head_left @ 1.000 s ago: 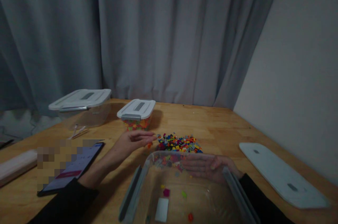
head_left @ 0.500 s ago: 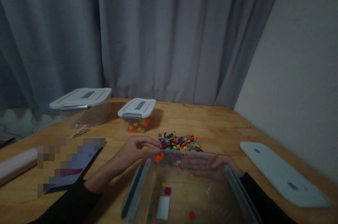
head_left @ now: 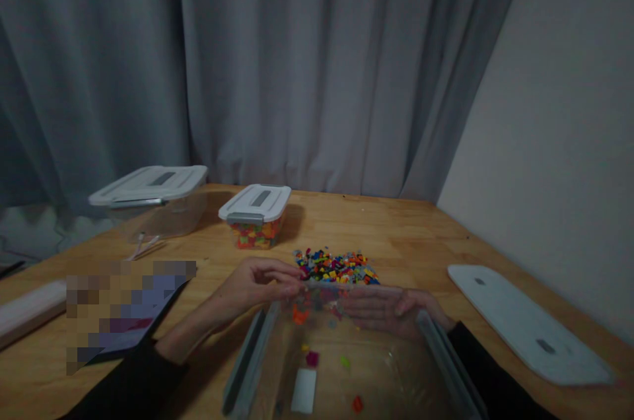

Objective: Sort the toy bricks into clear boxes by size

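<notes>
A clear plastic box (head_left: 376,374) lies at the front centre with several small pieces inside, among them a magenta piece (head_left: 312,358), a lime piece (head_left: 345,362), a red piece (head_left: 357,403) and a white rectangle (head_left: 304,391). At the box's far left corner is my left hand (head_left: 265,281), fingertips closed together at the rim; whether they pinch anything else is hidden. An orange piece (head_left: 300,314) shows just below them. My right hand (head_left: 389,311) is spread flat behind the far wall, seen through the plastic. Beyond the rim lies a pile of colourful bricks (head_left: 339,267).
A small lidded box (head_left: 256,215) of orange and green pieces stands behind on the left, near a larger lidded box (head_left: 153,199). A dark-edged tablet (head_left: 133,334), partly blurred, and a white bar (head_left: 32,311) lie left. A white lid (head_left: 529,324) lies right.
The orange piece is lower, away from my left fingertips and inside the box. Both hands are still at the box's far side. The view has shifted slightly.
</notes>
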### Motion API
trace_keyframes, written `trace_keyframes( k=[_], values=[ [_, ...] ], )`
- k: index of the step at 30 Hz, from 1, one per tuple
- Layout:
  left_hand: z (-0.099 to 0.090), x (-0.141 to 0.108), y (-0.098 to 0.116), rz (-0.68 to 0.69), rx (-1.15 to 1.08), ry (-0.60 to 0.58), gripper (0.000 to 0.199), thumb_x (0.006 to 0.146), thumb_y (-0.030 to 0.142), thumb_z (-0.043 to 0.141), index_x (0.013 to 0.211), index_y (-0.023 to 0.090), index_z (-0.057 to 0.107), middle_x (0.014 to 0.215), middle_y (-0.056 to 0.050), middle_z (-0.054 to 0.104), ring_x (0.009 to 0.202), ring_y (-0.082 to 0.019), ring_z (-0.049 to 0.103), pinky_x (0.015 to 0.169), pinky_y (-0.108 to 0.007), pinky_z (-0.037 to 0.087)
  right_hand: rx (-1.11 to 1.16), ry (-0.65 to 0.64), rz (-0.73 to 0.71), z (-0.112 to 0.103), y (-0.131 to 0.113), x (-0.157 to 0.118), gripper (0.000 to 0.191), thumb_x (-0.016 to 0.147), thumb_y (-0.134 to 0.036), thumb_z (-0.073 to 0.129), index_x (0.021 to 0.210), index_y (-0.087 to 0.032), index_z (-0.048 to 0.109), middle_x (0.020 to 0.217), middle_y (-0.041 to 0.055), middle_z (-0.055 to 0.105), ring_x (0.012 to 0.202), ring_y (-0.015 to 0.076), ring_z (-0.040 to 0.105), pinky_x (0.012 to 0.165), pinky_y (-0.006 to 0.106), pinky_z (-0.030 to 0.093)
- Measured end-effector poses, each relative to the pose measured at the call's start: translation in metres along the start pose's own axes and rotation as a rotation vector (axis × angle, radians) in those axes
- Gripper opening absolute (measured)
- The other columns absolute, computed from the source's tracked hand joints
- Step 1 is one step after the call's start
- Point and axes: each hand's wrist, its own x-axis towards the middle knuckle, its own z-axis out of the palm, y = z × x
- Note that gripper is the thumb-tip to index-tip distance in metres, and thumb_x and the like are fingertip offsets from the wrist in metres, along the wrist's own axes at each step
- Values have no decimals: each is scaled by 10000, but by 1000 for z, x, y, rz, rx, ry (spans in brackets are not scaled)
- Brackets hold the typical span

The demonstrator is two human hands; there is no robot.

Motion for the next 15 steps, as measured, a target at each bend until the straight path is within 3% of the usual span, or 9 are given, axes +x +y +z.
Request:
trace_keyframes(
  k=[3, 5, 8, 12, 15],
  values=[
    [-3, 2, 0, 48, 52, 25, 282, 737, 343, 874, 981, 213, 817, 968, -63, 843, 916, -203, 763, 874, -310, 554, 55, -25, -19, -5, 4, -1, 791, 684, -230, 541, 1471, -154, 547, 1541, 129, 474, 1480, 308, 393, 1267, 465, 201],
    [-7, 4, 2, 96, 147, 102, 275, 813, 390, 801, 1017, 207, 803, 1035, -69, 831, 965, -211, 746, 915, -329, 540, 76, -34, -35, -7, 6, -1, 784, 693, -215, 533, 1474, -143, 543, 1543, 135, 470, 1482, 310, 389, 1272, 465, 188],
    [-16, 9, 3, 145, 466, 147, 304, 904, 438, 667, 1046, 197, 787, 1065, -82, 815, 939, -228, 729, 862, -349, 539, 66, -42, -35, -9, 7, -1, 757, 706, -215, 526, 1461, -174, 561, 1534, 116, 488, 1471, 283, 413, 1251, 424, 253],
    [-26, 13, -4, 156, 1003, 3, 326, 944, 431, 565, 1032, 216, 793, 999, -87, 807, 861, -246, 718, 762, -340, 519, 62, -66, -20, -12, 8, -2, 762, 720, -218, 506, 1482, -188, 537, 1561, 105, 455, 1486, 263, 390, 1240, 404, 278],
    [-32, 13, -13, 168, 1121, -105, 302, 960, 367, 521, 1034, 229, 779, 995, -87, 794, 851, -229, 710, 745, -306, 511, 66, -58, -15, -14, 9, -1, 786, 689, -221, 527, 1475, -193, 545, 1552, 104, 467, 1484, 261, 394, 1242, 407, 272]
  ],
)
